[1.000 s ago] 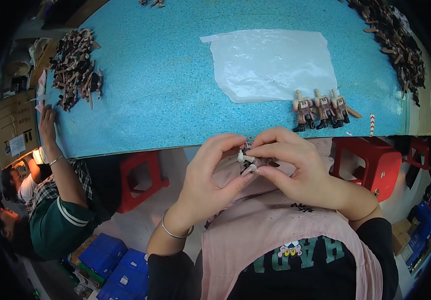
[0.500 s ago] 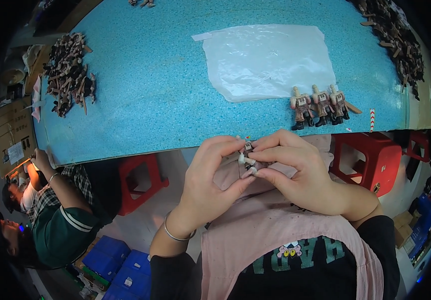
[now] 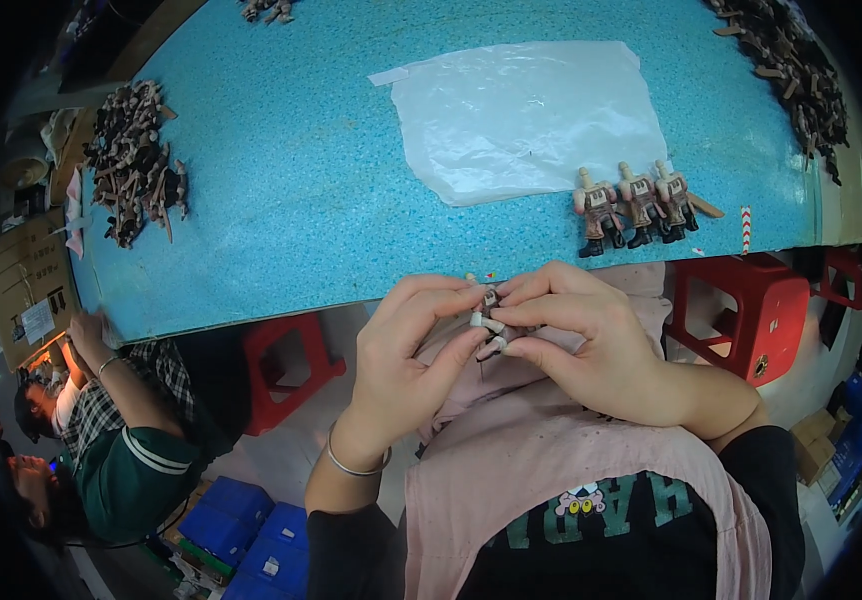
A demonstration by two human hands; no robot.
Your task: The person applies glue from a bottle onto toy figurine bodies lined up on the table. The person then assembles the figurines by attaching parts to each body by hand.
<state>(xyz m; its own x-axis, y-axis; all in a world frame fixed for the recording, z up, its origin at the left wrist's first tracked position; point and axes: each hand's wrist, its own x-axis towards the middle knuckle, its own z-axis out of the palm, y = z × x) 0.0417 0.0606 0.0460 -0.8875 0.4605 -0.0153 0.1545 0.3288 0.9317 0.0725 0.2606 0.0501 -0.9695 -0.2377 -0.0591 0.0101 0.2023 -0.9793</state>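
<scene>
Fingers of the left hand (image 3: 401, 345) and right hand (image 3: 606, 350) close on a small toy figure (image 3: 489, 322), held between them just in front of the near edge of the blue table (image 3: 291, 200), over the pink apron (image 3: 571, 450). Beyond the right hand, three similar figures (image 3: 641, 208) lie side by side near that edge, close to a translucent sheet (image 3: 521, 120). Heaps of parts occupy the left end (image 3: 131, 160) and far right (image 3: 796, 85). Red stools (image 3: 289, 370) (image 3: 751, 310) flank the person below the edge; blue tabletop extends between left heap and sheet.
</scene>
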